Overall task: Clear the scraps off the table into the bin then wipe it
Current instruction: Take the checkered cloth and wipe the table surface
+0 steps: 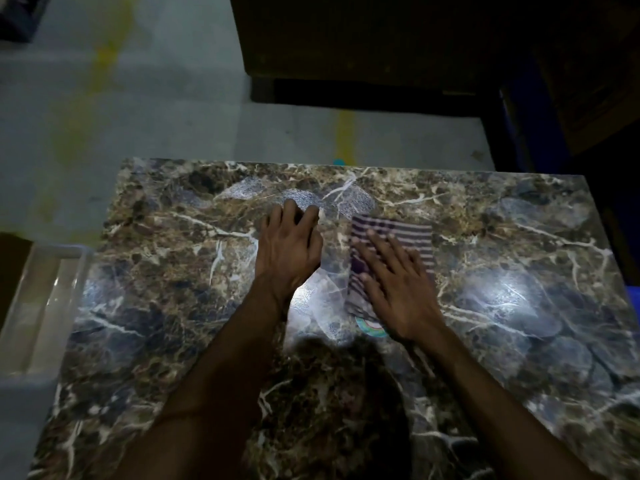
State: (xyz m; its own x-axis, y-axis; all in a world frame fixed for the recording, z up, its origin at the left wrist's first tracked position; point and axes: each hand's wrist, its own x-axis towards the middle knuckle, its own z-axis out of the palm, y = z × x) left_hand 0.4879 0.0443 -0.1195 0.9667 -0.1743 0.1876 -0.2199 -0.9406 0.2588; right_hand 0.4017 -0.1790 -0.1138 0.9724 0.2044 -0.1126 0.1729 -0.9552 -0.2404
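The right hand presses flat, fingers straight, on the striped cloth mid-bench, which looks soft, light and best pushed under a flat palm, while the left hand curls around perhaps a small pale scrap

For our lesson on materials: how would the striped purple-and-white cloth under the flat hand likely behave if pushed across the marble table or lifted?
The striped purple-and-white cloth lies thin and flat under the right hand, so it probably hangs floppy when lifted. It looks light. On the glossy marble-patterned table it would likely slide easily, perhaps bunching at its edges.
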